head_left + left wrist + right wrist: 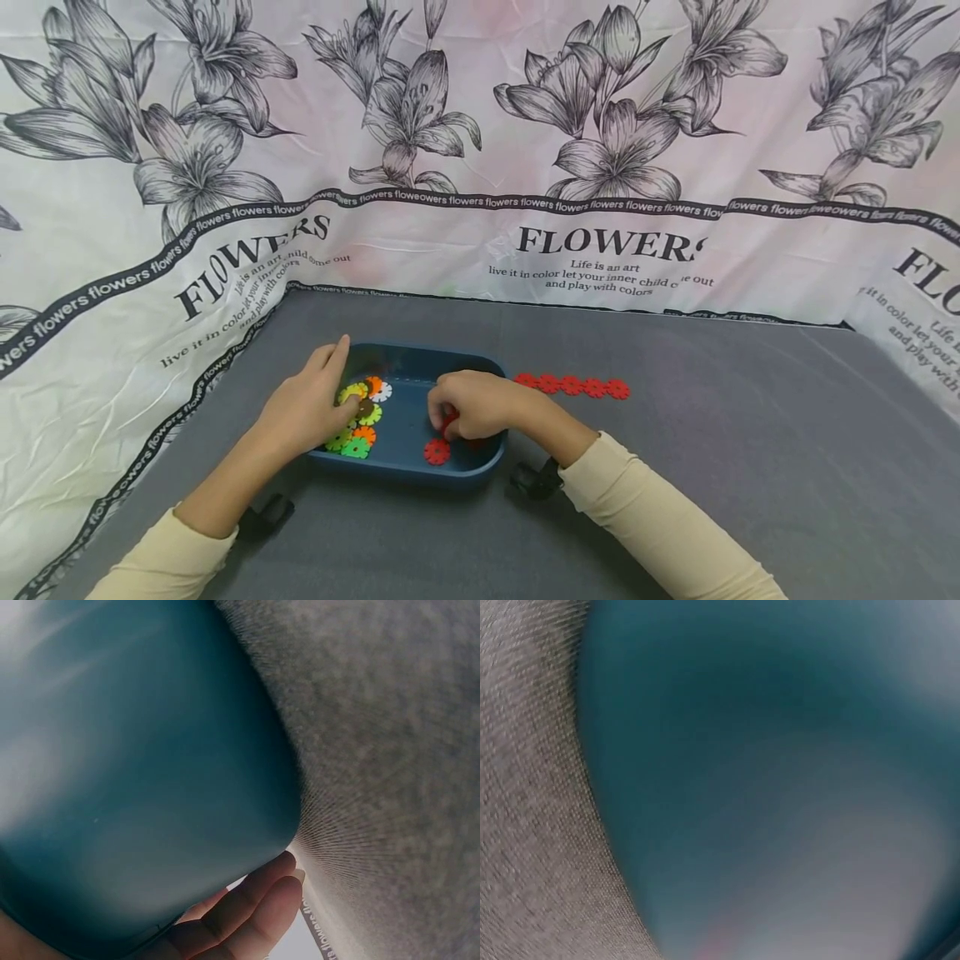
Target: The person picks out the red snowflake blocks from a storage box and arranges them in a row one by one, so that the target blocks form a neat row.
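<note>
My left hand (306,410) grips the left end of a dark blue tray (397,473), thumb inside over the pieces. In the left wrist view its fingers (271,911) curl against the outside of the tray wall (150,765). Notched plastic snowflake discs in yellow, green (356,447), orange and white lie beneath that hand. At the tray's right end my right hand (480,404) reaches in, fingers bent down, pinching a red snowflake disc (449,420). Another red disc (437,452) lies just below the fingertips. The right wrist view holds only the tray wall (727,750) and cloth.
A row of several red snowflake discs (572,385) lies on the grey cloth tabletop (720,433), right of the tray. A flower-printed curtain (450,242) stands along the back and left edges. Dark wrist-camera mounts (536,481) hang below the wrists.
</note>
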`<action>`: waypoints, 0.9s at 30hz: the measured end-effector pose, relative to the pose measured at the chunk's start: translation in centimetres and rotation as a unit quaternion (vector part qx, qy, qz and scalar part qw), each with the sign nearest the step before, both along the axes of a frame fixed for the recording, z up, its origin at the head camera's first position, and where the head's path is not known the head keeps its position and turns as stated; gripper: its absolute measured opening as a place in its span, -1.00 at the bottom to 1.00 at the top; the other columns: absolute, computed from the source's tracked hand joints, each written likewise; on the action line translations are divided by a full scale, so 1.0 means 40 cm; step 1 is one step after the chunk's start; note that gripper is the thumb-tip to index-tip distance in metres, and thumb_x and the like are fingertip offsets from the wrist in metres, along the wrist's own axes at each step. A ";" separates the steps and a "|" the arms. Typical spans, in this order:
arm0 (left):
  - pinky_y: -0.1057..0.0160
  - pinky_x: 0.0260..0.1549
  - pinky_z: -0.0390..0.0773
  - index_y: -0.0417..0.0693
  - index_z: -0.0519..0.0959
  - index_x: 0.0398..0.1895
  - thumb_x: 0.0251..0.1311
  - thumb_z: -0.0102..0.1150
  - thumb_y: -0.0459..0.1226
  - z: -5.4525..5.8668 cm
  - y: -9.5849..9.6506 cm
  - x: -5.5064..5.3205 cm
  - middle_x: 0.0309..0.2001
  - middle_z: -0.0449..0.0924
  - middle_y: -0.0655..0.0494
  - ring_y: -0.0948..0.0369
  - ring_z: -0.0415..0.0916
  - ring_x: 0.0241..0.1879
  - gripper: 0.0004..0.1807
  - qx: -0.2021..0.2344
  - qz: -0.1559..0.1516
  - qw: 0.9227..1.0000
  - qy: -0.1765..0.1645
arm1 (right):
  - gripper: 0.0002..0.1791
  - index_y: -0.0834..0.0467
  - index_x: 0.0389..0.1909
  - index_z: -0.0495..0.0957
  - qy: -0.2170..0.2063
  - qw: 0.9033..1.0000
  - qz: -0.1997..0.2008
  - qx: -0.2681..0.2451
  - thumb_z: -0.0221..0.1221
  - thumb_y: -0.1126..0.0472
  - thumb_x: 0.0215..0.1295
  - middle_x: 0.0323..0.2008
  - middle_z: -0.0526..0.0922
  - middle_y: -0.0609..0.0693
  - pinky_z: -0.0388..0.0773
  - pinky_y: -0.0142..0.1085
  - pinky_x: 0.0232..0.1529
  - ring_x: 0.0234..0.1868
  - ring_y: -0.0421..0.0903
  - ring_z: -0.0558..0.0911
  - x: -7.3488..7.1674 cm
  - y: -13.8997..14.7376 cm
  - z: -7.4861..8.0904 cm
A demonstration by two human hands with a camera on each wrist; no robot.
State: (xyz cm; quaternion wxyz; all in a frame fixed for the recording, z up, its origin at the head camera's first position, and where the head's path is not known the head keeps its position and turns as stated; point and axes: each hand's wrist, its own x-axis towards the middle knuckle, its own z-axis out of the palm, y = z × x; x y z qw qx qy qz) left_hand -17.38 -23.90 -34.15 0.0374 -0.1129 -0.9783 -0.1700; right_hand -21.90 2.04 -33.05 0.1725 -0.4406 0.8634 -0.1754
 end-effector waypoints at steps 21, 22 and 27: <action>0.11 -0.58 0.42 -0.33 -0.04 0.57 0.26 0.20 -0.22 -0.005 0.004 -0.003 0.42 0.11 -0.39 0.15 0.31 -0.67 -0.07 -0.002 -0.002 1.000 0.003 | -0.85 0.17 -0.14 0.69 -0.007 0.980 -0.056 -0.193 0.29 0.39 0.30 -0.26 0.74 -0.04 0.58 -0.40 -0.20 -0.28 -0.26 0.65 0.015 0.032 0.002; 0.13 -0.60 0.39 -0.33 -0.05 0.57 0.26 0.20 -0.21 -0.005 0.004 -0.003 0.42 0.11 -0.39 0.15 0.30 -0.69 -0.07 -0.001 -0.003 1.000 0.003 | -0.85 0.17 -0.14 0.69 -0.013 0.979 -0.058 -0.197 0.29 0.39 0.30 -0.27 0.74 -0.05 0.58 -0.39 -0.21 -0.29 -0.26 0.65 0.016 0.034 0.004; 0.12 -0.59 0.39 -0.34 -0.04 0.57 0.26 0.21 -0.21 -0.004 0.002 -0.003 0.43 0.11 -0.38 0.15 0.31 -0.68 -0.07 -0.007 0.000 1.000 0.008 | -0.86 0.18 -0.15 0.69 -0.042 0.973 -0.069 -0.214 0.29 0.38 0.30 -0.26 0.75 -0.08 0.59 -0.36 -0.26 -0.30 -0.21 0.68 0.018 0.052 0.014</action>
